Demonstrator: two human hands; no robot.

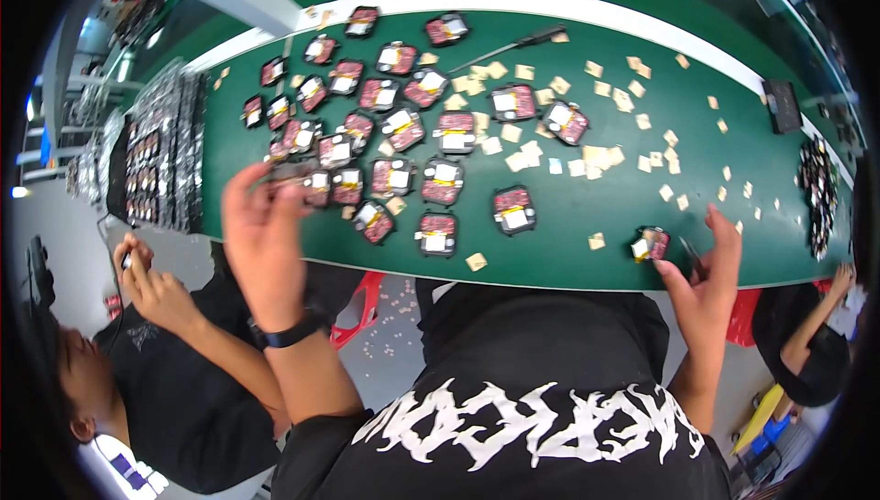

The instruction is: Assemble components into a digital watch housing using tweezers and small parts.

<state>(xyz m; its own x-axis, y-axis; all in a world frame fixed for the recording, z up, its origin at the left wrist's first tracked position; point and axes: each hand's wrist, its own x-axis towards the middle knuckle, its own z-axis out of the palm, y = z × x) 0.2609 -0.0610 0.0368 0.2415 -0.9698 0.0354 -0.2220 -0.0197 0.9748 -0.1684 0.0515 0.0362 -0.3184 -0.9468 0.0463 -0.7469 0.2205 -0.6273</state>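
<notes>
My left hand (268,248) reaches over the left of the table, thumb and fingers curved apart and smeared by motion. At its fingertips is a blurred dark unit (291,173); whether it is gripped I cannot tell. My right hand (704,285) is near the front edge at right, thumb and index finger spread. A thin dark tool (686,247) juts from inside that hand, its kind unclear. Just beyond the thumb tip sits a small black square unit (652,244) with a reddish face and a white label, tilted. Several similar units (442,180) lie across the table's left half.
Small beige squares (596,159) are scattered over the green table (550,243). A long dark-handled tool (536,37) lies at the back. Stacked trays (163,152) stand at left, a dark pile (819,197) at right. A co-worker's hand (156,285) is close to my left arm.
</notes>
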